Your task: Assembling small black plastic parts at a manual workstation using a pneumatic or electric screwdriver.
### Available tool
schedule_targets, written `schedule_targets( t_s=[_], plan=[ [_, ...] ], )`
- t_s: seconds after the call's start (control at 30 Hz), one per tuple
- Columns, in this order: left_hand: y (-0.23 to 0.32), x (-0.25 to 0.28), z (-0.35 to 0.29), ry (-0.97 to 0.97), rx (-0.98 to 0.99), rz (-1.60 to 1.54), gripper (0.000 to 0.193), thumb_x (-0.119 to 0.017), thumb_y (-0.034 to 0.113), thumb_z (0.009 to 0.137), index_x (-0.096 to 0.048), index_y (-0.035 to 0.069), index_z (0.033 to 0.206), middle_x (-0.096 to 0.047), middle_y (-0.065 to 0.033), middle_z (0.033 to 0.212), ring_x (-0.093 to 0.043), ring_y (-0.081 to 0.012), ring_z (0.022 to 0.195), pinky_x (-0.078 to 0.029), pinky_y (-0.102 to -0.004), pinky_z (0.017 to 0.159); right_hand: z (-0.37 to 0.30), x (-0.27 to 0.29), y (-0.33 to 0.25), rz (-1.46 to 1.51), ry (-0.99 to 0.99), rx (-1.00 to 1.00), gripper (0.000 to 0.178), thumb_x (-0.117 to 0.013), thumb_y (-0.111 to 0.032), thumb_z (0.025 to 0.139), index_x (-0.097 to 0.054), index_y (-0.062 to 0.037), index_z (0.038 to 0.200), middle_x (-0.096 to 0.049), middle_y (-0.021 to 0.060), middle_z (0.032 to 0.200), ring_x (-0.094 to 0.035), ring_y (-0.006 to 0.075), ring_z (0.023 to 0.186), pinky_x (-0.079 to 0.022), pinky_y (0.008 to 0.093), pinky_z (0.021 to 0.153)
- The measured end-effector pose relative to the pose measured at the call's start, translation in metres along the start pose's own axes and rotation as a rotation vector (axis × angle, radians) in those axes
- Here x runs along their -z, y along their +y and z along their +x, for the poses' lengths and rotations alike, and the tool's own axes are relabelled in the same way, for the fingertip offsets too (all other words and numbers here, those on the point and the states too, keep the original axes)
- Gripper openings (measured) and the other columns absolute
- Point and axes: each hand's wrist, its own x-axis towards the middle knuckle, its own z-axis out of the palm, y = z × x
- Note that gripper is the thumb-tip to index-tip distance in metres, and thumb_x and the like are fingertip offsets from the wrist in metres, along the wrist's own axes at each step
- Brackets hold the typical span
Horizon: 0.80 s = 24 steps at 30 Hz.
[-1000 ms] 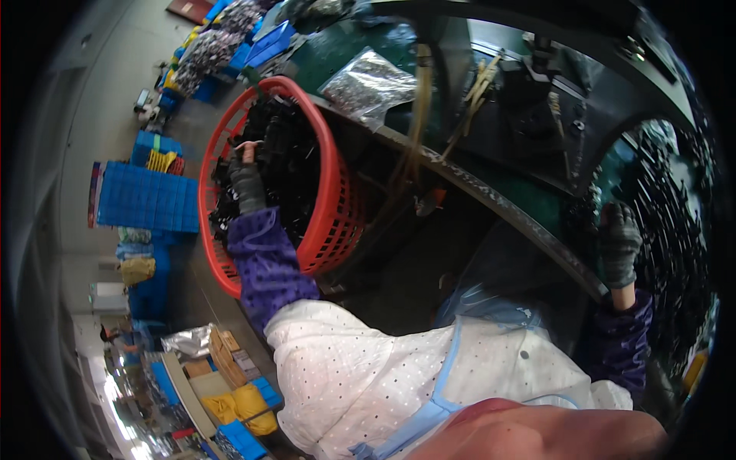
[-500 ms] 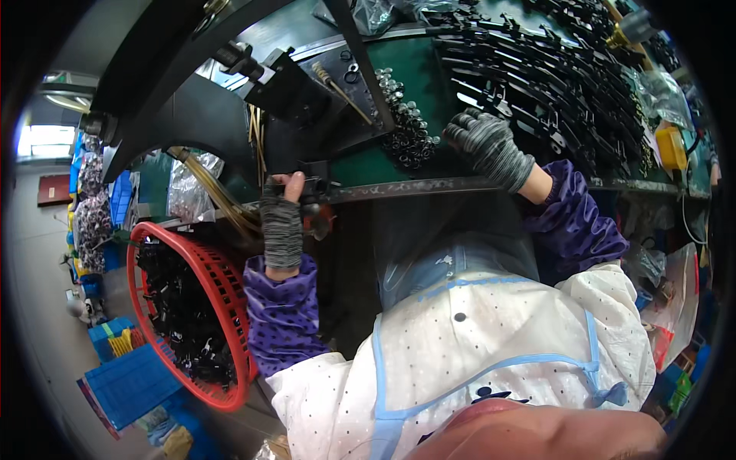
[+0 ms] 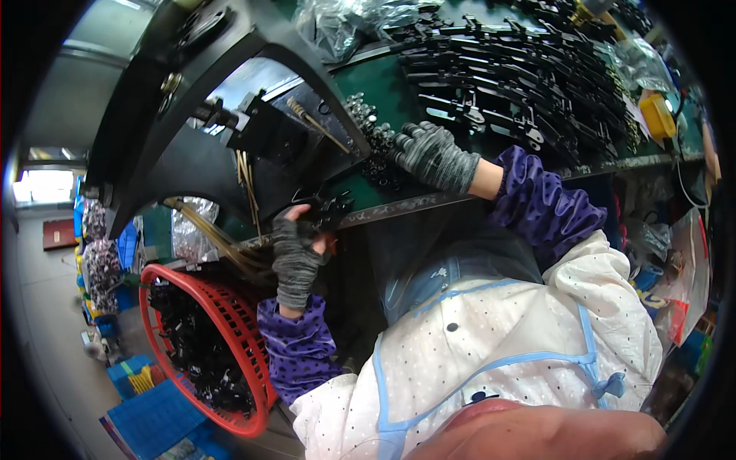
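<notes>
Part [image 3: 335, 207] in my left hand [image 3: 297, 261], black and slim, sits by the front edge of the bench [image 3: 376, 80], above and right of the basket [image 3: 261, 399]. My left fingers look closed around its near end, though how they pinch it is hidden. Its long axis seems to run from that hand to the right and slightly away from me, the free end pointing roughly at the pile of rings [image 3: 381, 170]; which end is its front I can't tell. My right hand [image 3: 438, 157] is curled, fingertips at the pile; whether they grip a ring I can't tell. I judge the step to be fetching a ring for the part; the next move calls for a clean pinch on just one, with the left hand steady.
</notes>
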Motion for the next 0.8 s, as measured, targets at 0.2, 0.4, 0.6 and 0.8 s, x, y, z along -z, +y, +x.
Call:
schedule_targets(
  t_s=[0.2,0.4,0.6,0.8],
  plan=[
    [-0.032,-0.009,0.011,0.076,-0.083,0.345,0.04,-0.068,0.011,0.062,-0.053,0.009,0.099,-0.05,-0.0118,0.099,-0.049,-0.0277,0.092,-0.041,-0.0353,0.081,0.002,0.007,-0.003,0.065,-0.074,-0.039,0.024,-0.049,-0.017,0.075,-0.058,-0.0075,0.096,-0.058,0.0098,0.09,-0.055,0.0255,0.086,-0.047,0.0371,0.072],
    [-0.028,-0.005,0.003,-0.005,0.177,-0.079,0.028,-0.066,0.007,0.066,-0.05,0.007,0.088,-0.054,-0.0066,0.086,-0.053,-0.0184,0.077,-0.044,-0.0296,0.07,0.001,0.025,0.005,0.144,0.144,-0.057,0.02,-0.052,-0.019,0.074,-0.059,-0.0091,0.09,-0.058,0.0066,0.082,-0.055,0.0236,0.082,-0.044,0.0361,0.069],
    [0.027,0.003,0.009,0.076,0.479,-0.672,0.032,-0.064,0.009,0.071,-0.049,0.005,0.099,-0.052,-0.0032,0.085,-0.051,-0.0114,0.074,-0.043,-0.0246,0.066,0.026,0.06,-0.012,0.43,0.656,0.046,0.019,-0.069,-0.009,0.062,-0.06,-0.0101,0.078,-0.06,0.0054,0.074,-0.058,0.0233,0.067,-0.045,0.0333,0.057],
    [0.044,-0.015,0.018,0.046,0.434,-0.688,0.033,-0.065,0.008,0.074,-0.048,0.004,0.102,-0.051,-0.0043,0.09,-0.05,-0.0127,0.083,-0.042,-0.0258,0.075,0.039,0.052,-0.044,0.371,0.515,0.21,0.024,-0.062,-0.03,0.062,-0.063,-0.0149,0.081,-0.059,0.0007,0.081,-0.057,0.0207,0.082,-0.039,0.0441,0.085]
  ],
)
